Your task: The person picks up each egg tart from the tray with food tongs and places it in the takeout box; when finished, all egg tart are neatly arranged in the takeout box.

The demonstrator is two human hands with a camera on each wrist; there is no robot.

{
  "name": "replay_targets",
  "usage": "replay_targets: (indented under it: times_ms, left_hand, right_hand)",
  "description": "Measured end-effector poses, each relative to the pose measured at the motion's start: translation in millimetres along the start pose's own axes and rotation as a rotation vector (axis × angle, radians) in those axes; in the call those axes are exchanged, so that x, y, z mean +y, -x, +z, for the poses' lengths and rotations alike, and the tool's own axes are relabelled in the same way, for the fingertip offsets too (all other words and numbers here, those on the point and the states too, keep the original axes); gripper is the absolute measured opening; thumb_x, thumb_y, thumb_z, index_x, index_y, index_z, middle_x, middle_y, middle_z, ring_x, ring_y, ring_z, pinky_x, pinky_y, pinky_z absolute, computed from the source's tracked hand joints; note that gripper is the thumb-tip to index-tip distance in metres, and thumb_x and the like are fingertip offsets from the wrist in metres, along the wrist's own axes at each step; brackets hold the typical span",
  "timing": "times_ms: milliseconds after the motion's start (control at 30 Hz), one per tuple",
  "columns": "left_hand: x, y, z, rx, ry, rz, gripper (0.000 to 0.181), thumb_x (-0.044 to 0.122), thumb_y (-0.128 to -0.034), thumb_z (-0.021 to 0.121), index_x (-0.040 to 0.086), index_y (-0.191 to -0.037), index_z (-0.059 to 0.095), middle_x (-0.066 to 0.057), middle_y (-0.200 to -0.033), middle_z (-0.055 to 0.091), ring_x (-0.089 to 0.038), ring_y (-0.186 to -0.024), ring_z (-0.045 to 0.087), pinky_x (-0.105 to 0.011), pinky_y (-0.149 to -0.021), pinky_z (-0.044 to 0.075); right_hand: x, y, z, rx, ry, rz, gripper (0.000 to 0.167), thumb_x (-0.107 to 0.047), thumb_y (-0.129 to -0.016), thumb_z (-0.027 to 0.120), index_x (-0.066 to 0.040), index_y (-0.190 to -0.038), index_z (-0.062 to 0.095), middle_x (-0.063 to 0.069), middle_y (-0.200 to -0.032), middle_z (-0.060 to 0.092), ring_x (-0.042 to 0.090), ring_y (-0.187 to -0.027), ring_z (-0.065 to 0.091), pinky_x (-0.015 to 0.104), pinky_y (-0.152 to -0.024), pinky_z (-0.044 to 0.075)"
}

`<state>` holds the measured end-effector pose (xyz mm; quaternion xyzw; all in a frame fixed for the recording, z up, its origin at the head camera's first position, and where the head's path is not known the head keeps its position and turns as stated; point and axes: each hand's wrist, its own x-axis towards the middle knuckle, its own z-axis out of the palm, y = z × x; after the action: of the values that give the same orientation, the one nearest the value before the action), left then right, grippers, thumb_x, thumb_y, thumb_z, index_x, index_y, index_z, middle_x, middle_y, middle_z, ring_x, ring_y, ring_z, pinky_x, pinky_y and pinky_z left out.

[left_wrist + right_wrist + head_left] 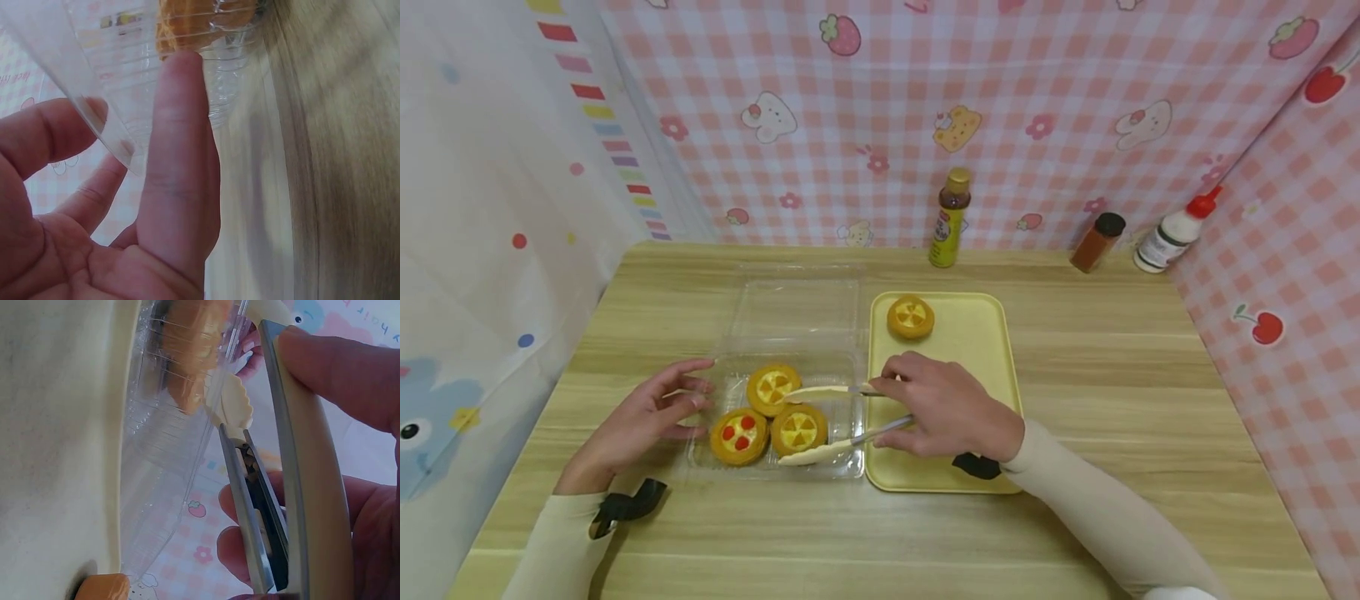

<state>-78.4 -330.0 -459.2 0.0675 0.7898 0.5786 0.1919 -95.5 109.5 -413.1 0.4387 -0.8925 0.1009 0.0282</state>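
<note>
My right hand (943,408) holds a pair of tongs (823,452) with cream, scalloped tips. Their spread arms reach over the clear plastic container (850,367), one on each side of a toy tart (799,430) with yellow wedges. A second yellow-wedge tart (773,387) and a tart with red dots (737,440) sit beside it in the container. At the container's left side is my left hand (651,412), fingers spread along the rim. In the left wrist view, one finger (181,144) is up against the clear wall (119,69). The right wrist view shows the thumb on the tongs' handle (312,469).
Right of the container lies a pale yellow tray (1007,333), under my right hand, with one tart (911,317) at its top left. The container's lid (797,304) is folded back. Along the back stand a yellow-labelled bottle (950,221), a spice jar (1097,242) and a red-capped bottle (1176,232).
</note>
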Motion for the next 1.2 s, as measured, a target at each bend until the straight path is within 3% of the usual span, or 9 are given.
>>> replay_targets:
  times_ms: [300, 533, 800, 1033, 1200]
  left_hand:
    - [1.9, -2.0, -0.6, -0.008, -0.01, -0.01, 0.057, 0.02, -0.1115, 0.056, 0.006, -0.162, 0.034, -0.027, -0.139, 0.048, -0.012, -0.109, 0.068, -0.039, -0.083, 0.067]
    - [2.9, -1.6, -0.4, -0.006, -0.023, -0.011, 0.056, 0.021, -0.1117, 0.056, 0.007, -0.162, 0.034, -0.027, -0.139, 0.049, -0.012, -0.109, 0.068, -0.039, -0.083, 0.067]
    - [1.9, -0.9, 0.0, -0.006, -0.009, -0.001, 0.057, 0.022, -0.112, 0.055, 0.006, -0.162, 0.033, -0.023, -0.137, 0.049, -0.012, -0.11, 0.068, -0.039, -0.083, 0.067]
    - [0.6, -1.5, 0.0, -0.005, -0.011, 0.001, 0.057, 0.022, -0.1121, 0.055, 0.006, -0.162, 0.033, -0.024, -0.137, 0.048, -0.012, -0.11, 0.068, -0.039, -0.083, 0.067]
    - [0.9, -1.6, 0.3, -0.002, -0.014, -0.007, 0.057, 0.023, -0.112, 0.055, 0.007, -0.162, 0.034, -0.022, -0.136, 0.049, -0.012, -0.109, 0.068, -0.039, -0.083, 0.067]
  right_hand:
    - [3.1, 2.1, -5.4, 0.036, -0.041, 0.031, 0.063, -0.061, -0.084, 0.083, -0.018, -0.13, 0.075, -0.004, -0.113, 0.063, 0.01, -0.09, 0.056, 0.025, -0.062, 0.05]
    - [10.1, 10.0, -6.2, 0.11, -0.071, 0.068, 0.064, -0.059, -0.083, 0.085, -0.015, -0.129, 0.076, -0.003, -0.117, 0.065, 0.009, -0.091, 0.058, 0.026, -0.064, 0.052]
    - [25.0, 17.6, -9.7, 0.223, -0.132, 0.124, 0.068, -0.054, -0.079, 0.091, -0.009, -0.128, 0.076, 0.001, -0.121, 0.068, 0.017, -0.106, 0.066, 0.035, -0.079, 0.06]
    - [37.9, 23.5, -13.5, 0.261, -0.142, 0.18, 0.07, -0.053, -0.078, 0.091, -0.005, -0.128, 0.075, 0.004, -0.117, 0.069, 0.019, -0.103, 0.065, 0.037, -0.085, 0.06]
    - [46.0, 27.7, -12.7, 0.28, -0.15, 0.227, 0.069, -0.051, -0.078, 0.091, -0.004, -0.127, 0.076, 0.005, -0.116, 0.069, 0.019, -0.099, 0.065, 0.038, -0.082, 0.059]
